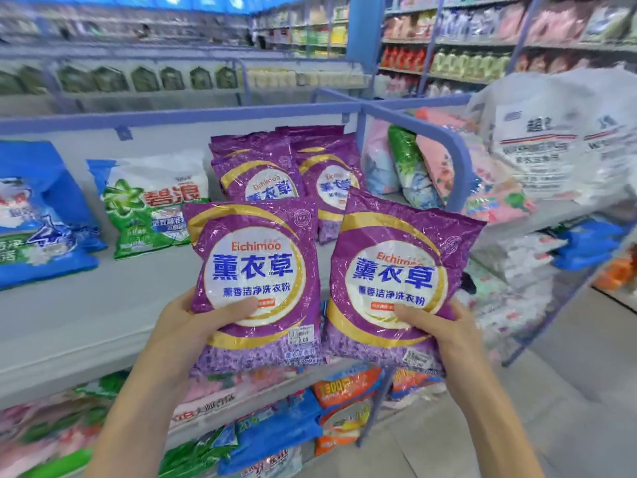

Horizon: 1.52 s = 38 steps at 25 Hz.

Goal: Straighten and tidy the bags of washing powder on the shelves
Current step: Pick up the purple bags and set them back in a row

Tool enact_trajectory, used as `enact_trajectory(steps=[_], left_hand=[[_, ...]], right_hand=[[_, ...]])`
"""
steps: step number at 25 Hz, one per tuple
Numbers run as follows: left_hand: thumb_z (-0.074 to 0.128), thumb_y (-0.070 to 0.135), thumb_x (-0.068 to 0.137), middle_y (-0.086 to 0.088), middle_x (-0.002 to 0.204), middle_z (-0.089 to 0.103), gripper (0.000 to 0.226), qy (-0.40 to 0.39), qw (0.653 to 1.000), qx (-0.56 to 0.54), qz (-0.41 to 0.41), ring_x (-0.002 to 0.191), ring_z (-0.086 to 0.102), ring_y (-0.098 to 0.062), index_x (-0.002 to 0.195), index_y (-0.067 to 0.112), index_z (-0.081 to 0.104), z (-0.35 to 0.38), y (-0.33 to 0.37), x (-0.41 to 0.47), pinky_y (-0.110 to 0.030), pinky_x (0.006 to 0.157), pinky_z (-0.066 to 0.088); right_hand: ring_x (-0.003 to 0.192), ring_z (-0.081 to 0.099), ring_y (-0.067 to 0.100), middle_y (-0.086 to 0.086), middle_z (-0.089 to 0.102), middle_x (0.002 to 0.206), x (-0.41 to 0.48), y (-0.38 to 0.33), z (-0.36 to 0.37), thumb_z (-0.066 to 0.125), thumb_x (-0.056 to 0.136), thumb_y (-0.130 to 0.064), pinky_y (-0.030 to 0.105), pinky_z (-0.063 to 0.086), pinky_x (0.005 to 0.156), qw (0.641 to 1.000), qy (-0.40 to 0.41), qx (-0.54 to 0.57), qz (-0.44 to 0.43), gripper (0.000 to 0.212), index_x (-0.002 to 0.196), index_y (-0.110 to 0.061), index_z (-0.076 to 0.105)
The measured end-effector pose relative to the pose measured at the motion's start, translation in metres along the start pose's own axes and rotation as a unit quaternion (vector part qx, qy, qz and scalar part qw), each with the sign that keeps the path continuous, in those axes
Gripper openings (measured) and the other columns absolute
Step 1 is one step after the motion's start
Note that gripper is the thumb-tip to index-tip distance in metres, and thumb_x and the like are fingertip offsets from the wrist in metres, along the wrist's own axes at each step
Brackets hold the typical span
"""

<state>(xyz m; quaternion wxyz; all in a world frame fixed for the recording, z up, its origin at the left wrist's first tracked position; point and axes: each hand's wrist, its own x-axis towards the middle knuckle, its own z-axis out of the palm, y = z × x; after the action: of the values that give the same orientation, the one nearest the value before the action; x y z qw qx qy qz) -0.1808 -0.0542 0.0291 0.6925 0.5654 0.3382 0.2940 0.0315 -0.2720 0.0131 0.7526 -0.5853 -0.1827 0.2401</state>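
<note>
I hold two purple bags of washing powder upright in front of the grey shelf [86, 305]. My left hand [193, 319] grips the left purple bag [255, 270] by its lower left side, thumb across the front. My right hand [444, 326] grips the right purple bag [396, 270] at its lower right, thumb on the front. Behind them, two stacks of the same purple bags [262, 174] lie on the shelf. A green and white bag [151, 205] and a blue bag [38, 215] lie further left on the same shelf.
A blue rail [455, 160] ends the shelf on the right, with pink and floral bags [434, 167] beyond it. A large white sack [558, 139] sits at the far right. Lower shelves hold orange, blue and green bags [348, 388]. More stocked shelving stands behind.
</note>
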Motion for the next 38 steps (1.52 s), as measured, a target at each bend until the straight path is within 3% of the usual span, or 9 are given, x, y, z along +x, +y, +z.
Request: enact_trajectory(steps=[4, 8, 12, 15, 20, 28, 31, 33, 38], left_hand=[[0.097, 0.027, 0.048, -0.009, 0.102, 0.08, 0.064, 0.047, 0.999, -0.011, 0.009, 0.092, 0.077, -0.03, 0.108, 0.017, 0.077, 0.013, 0.0, 0.041, -0.052, 0.098, 0.054], [0.099, 0.057, 0.029, -0.006, 0.095, 0.081, 0.076, 0.075, 0.996, -0.022, 0.034, 0.084, 0.078, -0.022, 0.094, 0.022, 0.082, 0.033, 0.01, 0.082, -0.039, 0.082, 0.059], [0.082, 0.049, 0.063, -0.003, 0.09, 0.081, 0.05, 0.114, 0.993, -0.005, 0.023, 0.083, 0.078, -0.018, 0.101, 0.017, 0.076, 0.053, 0.018, 0.122, -0.041, 0.09, 0.058], [0.076, 0.047, 0.08, 0.002, 0.092, 0.081, 0.036, 0.156, 0.987, 0.013, 0.034, 0.088, 0.077, -0.014, 0.103, 0.019, 0.076, 0.065, 0.017, 0.152, -0.036, 0.088, 0.058], [0.073, 0.048, 0.088, 0.009, 0.077, 0.078, 0.034, 0.267, 0.951, 0.115, 0.104, 0.073, 0.072, -0.001, 0.092, 0.015, 0.077, 0.088, 0.001, 0.185, -0.023, 0.067, 0.055], [0.063, 0.07, 0.081, 0.001, 0.126, 0.053, 0.08, 0.342, 0.891, 0.275, 0.112, 0.122, 0.053, -0.025, 0.135, 0.013, 0.045, 0.108, -0.019, 0.171, -0.051, 0.107, 0.046], [0.087, 0.061, 0.06, 0.004, 0.146, 0.02, 0.137, 0.234, 0.917, 0.312, 0.088, 0.138, 0.019, -0.007, 0.159, 0.019, 0.003, 0.12, -0.018, 0.145, -0.035, 0.12, 0.02], [0.074, 0.081, 0.047, 0.004, 0.163, -0.015, 0.155, 0.193, 0.896, 0.394, 0.068, 0.149, -0.006, -0.007, 0.156, 0.029, -0.023, 0.135, -0.023, 0.131, -0.039, 0.123, 0.007], [0.003, 0.106, 0.053, -0.004, 0.144, -0.061, 0.118, 0.194, 0.795, 0.572, 0.044, 0.141, -0.046, -0.037, 0.139, 0.043, -0.048, 0.156, -0.045, 0.154, -0.062, 0.119, -0.01]], right_hand=[[0.092, 0.077, 0.018, 0.003, 0.08, 0.103, 0.063, -0.005, 0.006, 0.071, 0.08, -0.027, 0.023, 0.06, 0.071, 1.0, -0.026, -0.003, -0.003, 0.031, 0.108, -0.017, 0.074], [0.088, 0.077, 0.02, 0.005, 0.08, 0.099, 0.122, -0.02, 0.013, 0.07, 0.09, -0.017, 0.023, 0.06, 0.068, 0.998, -0.06, -0.014, -0.008, 0.022, 0.111, -0.013, 0.072], [0.07, 0.076, 0.012, 0.005, 0.08, 0.093, 0.181, -0.025, 0.021, 0.067, 0.092, -0.007, 0.018, 0.056, 0.056, 0.996, -0.087, -0.016, -0.005, 0.019, 0.111, -0.009, 0.07], [0.086, 0.077, 0.021, 0.009, 0.079, 0.1, 0.222, -0.019, 0.028, 0.071, 0.089, -0.007, 0.026, 0.061, 0.069, 0.993, -0.116, -0.029, 0.002, 0.022, 0.111, -0.011, 0.071], [0.084, 0.077, 0.016, 0.011, 0.079, 0.103, 0.281, -0.006, 0.03, 0.081, 0.079, -0.005, 0.028, 0.063, 0.071, 0.988, -0.12, -0.095, -0.02, 0.034, 0.111, -0.009, 0.071], [0.108, 0.067, 0.017, -0.003, 0.07, 0.122, 0.286, 0.006, 0.021, 0.084, 0.079, -0.026, 0.044, 0.054, 0.097, 0.958, -0.063, -0.256, -0.113, 0.06, 0.132, -0.023, 0.056], [0.139, 0.043, 0.023, 0.003, 0.043, 0.154, 0.257, 0.002, 0.012, 0.082, 0.079, -0.046, 0.044, 0.04, 0.112, 0.929, -0.036, -0.336, -0.151, 0.096, 0.155, -0.025, 0.027], [0.152, 0.016, 0.027, 0.009, 0.013, 0.167, 0.23, 0.011, 0.012, 0.083, 0.074, -0.052, 0.048, 0.024, 0.12, 0.9, -0.074, -0.399, -0.161, 0.12, 0.161, -0.027, 0.004], [0.149, -0.028, 0.039, 0.008, -0.053, 0.148, 0.228, 0.035, 0.026, 0.053, 0.077, -0.084, 0.057, -0.002, 0.122, 0.777, -0.166, -0.597, -0.112, 0.119, 0.143, -0.047, -0.04]])
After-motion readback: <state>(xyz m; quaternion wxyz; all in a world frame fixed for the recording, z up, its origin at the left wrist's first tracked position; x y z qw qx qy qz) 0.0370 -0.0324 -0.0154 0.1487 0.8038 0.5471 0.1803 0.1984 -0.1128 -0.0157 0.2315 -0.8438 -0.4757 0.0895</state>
